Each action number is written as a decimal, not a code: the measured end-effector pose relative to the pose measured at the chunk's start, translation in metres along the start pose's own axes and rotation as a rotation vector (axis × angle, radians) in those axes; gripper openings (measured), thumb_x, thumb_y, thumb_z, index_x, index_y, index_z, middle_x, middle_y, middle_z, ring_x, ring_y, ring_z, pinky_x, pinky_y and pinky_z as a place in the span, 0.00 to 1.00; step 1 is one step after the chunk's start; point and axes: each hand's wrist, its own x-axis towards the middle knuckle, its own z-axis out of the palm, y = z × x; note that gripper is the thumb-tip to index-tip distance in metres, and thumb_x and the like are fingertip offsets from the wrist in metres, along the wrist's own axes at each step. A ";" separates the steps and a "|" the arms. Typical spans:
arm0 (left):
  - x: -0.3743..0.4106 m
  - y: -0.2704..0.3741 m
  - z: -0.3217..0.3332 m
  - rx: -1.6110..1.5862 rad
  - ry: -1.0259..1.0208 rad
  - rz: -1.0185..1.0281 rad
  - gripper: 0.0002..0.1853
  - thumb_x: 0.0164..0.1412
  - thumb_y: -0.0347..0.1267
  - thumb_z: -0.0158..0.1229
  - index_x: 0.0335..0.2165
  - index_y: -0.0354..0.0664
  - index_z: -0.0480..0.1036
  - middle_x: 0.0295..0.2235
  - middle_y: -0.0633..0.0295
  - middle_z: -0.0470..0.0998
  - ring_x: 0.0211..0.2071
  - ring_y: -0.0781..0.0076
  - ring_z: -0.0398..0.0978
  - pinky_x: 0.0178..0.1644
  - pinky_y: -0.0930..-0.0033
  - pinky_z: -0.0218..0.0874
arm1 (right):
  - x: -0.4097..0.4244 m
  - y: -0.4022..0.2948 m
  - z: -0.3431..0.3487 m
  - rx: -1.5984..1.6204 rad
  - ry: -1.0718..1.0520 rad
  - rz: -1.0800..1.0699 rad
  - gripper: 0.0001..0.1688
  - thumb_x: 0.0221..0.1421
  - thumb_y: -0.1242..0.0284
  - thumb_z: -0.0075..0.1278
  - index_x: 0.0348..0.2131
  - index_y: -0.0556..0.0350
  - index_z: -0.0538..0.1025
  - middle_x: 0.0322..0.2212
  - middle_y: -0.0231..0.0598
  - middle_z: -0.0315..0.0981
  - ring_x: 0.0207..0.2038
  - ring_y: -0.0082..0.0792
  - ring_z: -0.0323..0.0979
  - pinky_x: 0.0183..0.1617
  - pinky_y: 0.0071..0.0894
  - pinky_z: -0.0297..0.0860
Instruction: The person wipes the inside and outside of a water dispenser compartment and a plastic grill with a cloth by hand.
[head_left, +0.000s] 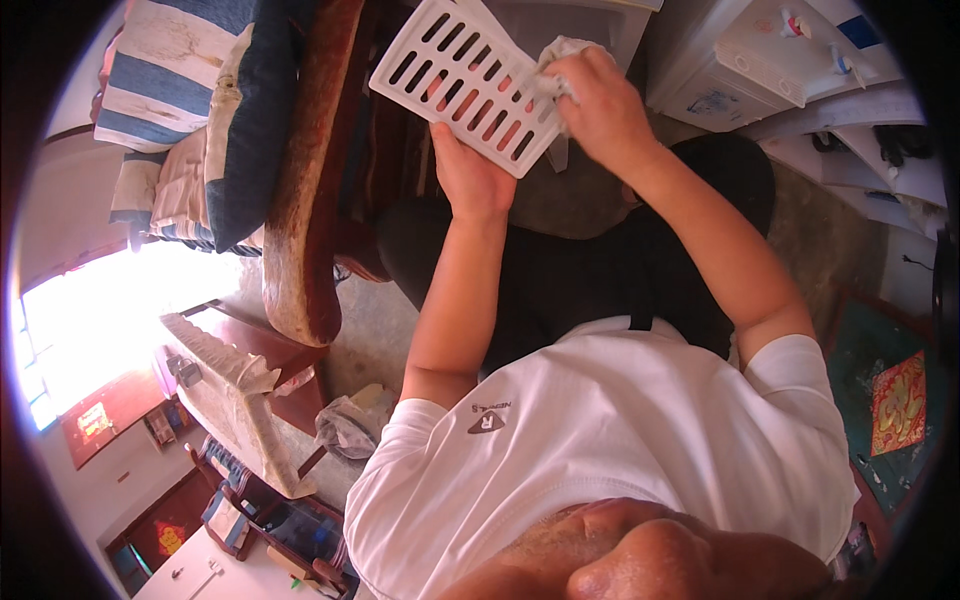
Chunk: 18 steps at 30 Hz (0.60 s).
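Note:
A white slotted plastic tray or basket is held up near the top of the view. My left hand grips its near edge, the thumb on the side facing me; the fingers show through the slots behind it. At the right end of the slotted piece, my right hand holds a crumpled whitish cloth against or close to its edge. How far the cloth reaches behind the rim is hidden.
A wooden armrest and striped cushions stand at the left. A white cabinet-like unit is at the upper right, beside open shelves. A bin with a plastic liner stands lower left, near a cloth-covered table.

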 end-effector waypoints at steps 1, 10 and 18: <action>0.000 0.000 0.002 0.004 0.014 0.012 0.28 0.72 0.44 0.26 0.62 0.44 0.55 0.61 0.55 0.63 0.59 0.52 0.64 0.61 0.46 0.58 | -0.001 0.000 -0.001 0.026 -0.028 -0.011 0.17 0.43 0.82 0.52 0.37 0.50 0.73 0.34 0.43 0.68 0.40 0.51 0.70 0.42 0.45 0.70; 0.002 -0.001 0.000 -0.003 0.082 0.027 0.28 0.70 0.41 0.27 0.60 0.39 0.58 0.57 0.51 0.66 0.57 0.49 0.67 0.59 0.49 0.62 | -0.022 -0.022 0.003 0.116 -0.095 -0.021 0.19 0.44 0.82 0.53 0.39 0.50 0.72 0.34 0.42 0.67 0.36 0.50 0.71 0.37 0.44 0.71; 0.007 -0.003 -0.012 0.097 0.089 0.009 0.26 0.69 0.39 0.29 0.58 0.38 0.59 0.55 0.49 0.69 0.54 0.51 0.70 0.58 0.49 0.64 | -0.049 -0.058 0.005 0.222 -0.178 -0.061 0.16 0.42 0.80 0.55 0.36 0.50 0.74 0.35 0.44 0.68 0.40 0.51 0.71 0.42 0.46 0.70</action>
